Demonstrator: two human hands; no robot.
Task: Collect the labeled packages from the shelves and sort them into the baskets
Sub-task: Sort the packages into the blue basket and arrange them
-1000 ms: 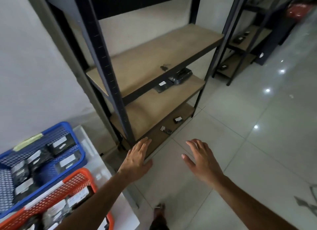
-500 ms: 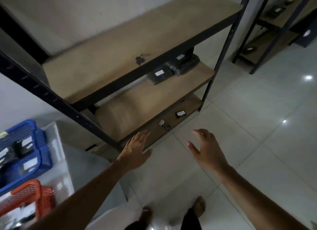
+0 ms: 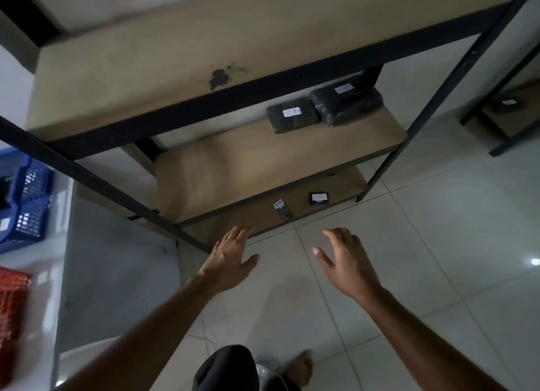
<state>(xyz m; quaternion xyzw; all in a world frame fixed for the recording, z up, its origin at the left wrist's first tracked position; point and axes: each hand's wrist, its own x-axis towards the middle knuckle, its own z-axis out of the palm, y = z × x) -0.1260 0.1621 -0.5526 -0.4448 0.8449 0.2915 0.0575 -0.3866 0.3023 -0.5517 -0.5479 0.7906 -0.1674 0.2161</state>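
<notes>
Two black wrapped packages with white labels, a flat one (image 3: 291,114) and a bulkier one (image 3: 346,102), lie side by side at the right end of the middle shelf (image 3: 233,168). On the bottom shelf (image 3: 344,186) lie a small black labelled box (image 3: 318,198) and a thin dark packet (image 3: 283,210). My left hand (image 3: 229,256) and my right hand (image 3: 346,260) are stretched out over the tiled floor in front of the shelf, fingers relaxed, both empty. A blue basket (image 3: 27,203) and an orange basket (image 3: 11,306) stand at the far left.
The baskets rest on a white table (image 3: 58,274) at the left. The dark metal shelf frame post (image 3: 96,183) crosses diagonally near my left hand. A second shelf unit (image 3: 508,110) with a labelled package stands at the right. My feet show on the floor below.
The view has moved closer to the shelf and tilted down; the baskets have slid toward the left edge. Both hands stay open and empty in front of the lower shelves.
</notes>
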